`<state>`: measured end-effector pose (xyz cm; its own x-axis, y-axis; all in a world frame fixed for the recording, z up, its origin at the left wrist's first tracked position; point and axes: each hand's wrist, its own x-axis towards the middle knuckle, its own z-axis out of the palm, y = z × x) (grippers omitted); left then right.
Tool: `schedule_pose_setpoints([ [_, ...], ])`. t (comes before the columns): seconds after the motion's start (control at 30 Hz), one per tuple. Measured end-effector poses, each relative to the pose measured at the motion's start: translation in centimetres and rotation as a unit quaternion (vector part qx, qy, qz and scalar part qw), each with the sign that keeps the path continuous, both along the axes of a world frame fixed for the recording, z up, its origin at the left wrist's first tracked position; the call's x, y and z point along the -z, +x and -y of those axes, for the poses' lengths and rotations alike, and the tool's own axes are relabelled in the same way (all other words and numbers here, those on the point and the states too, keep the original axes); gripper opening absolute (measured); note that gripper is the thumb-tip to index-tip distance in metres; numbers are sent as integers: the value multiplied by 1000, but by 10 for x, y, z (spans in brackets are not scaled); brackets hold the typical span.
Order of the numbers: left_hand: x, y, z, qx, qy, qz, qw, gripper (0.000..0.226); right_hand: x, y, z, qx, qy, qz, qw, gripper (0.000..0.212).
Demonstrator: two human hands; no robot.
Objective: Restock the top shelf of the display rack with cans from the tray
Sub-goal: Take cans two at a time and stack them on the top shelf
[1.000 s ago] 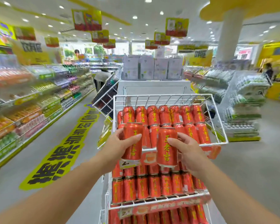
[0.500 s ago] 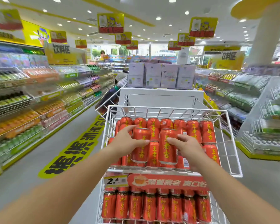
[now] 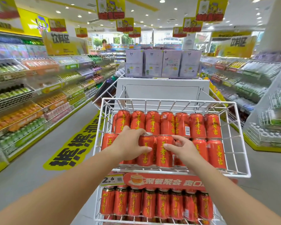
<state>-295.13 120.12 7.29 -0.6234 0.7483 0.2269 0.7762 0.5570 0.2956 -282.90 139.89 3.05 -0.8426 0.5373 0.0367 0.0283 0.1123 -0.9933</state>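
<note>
A white wire top shelf (image 3: pixel 238 137) of the display rack holds two rows of red cans with yellow characters. My left hand (image 3: pixel 130 144) grips one red can (image 3: pixel 145 153) standing in the front row, fingers over its top and thumb across its front. My right hand (image 3: pixel 182 149) holds the neighbouring red can (image 3: pixel 164 151) from its right side, fingers curled round it. Both cans stand upright on the shelf floor. The back row of cans (image 3: pixel 182 125) fills the shelf's width. No tray is in view.
A lower shelf (image 3: pixel 97 208) carries another row of red cans behind a red price banner (image 3: pixel 169 181). Purple boxes (image 3: pixel 162 62) stand on a white unit behind the rack. Stocked shelving lines the aisle on the left (image 3: pixel 31 101) and right (image 3: pixel 250 82).
Both hands carried their cans up over the shelf's front rail and set them down in the front row. The camera moved closer and looks lower onto the shelf.
</note>
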Motion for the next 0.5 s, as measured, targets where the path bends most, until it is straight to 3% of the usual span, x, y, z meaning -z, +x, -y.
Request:
schedule_pose_setpoints([
  [0.17, 4, -12, -3, -16, -62, -112, 992, 75, 9, -6, -1, 3, -15, 3, 1000, 47],
  [0.3, 5, -21, -8, -10, -83, -124, 989, 76, 7, -8, 3, -13, 8, 20, 1000, 22],
  [0.5, 10, -31, -14, 20, -106, -91, 990, 78, 14, -11, 0, -1, 28, 14, 1000, 32],
])
